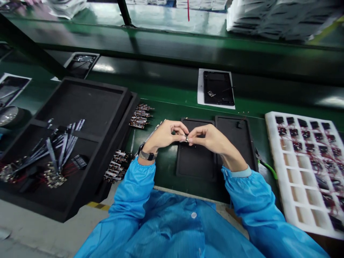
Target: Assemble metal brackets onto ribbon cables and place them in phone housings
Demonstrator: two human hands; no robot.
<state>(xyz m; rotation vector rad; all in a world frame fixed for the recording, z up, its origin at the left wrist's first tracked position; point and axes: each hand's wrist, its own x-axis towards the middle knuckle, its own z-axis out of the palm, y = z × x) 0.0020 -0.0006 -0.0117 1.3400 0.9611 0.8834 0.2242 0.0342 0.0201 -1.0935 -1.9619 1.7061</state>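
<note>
— Where, exactly?
— Dead centre: a small component [186,137], pinched in mid-air between both hands, just above the left black mat [195,161].
— Heavy?
— Hardly, judging by size. Looks light, stiff and metallic, with detail too fine to make out. Probably fragile, and likely slippery under bare skin.
— Best taken hold of where?
— By the outer ends, seemingly, at fingertip only. No room for a fuller grip.
— And the fingers?
— On the left hand [164,135], thumb and forefinger clamped on the component's left end, the rest curled in. On the right hand [212,139], the same pinch on the right end. Tips nearly touching across it. Nothing else gripped.
— Around that?
— A second black mat [236,143] just beside the first, to the right. Further right, a white foam tray [276,143] with small wired modules in many cells. A green-handled tool [267,166] between mat and foam. To the left, stacks of small circuit boards [139,117], then a large black tray [88,104] holding ribbon cables [63,143]. Beyond, a dark panel [218,87] on a white sheet. Wristwatch [147,155] on the left wrist, blue sleeves on both arms.
</note>
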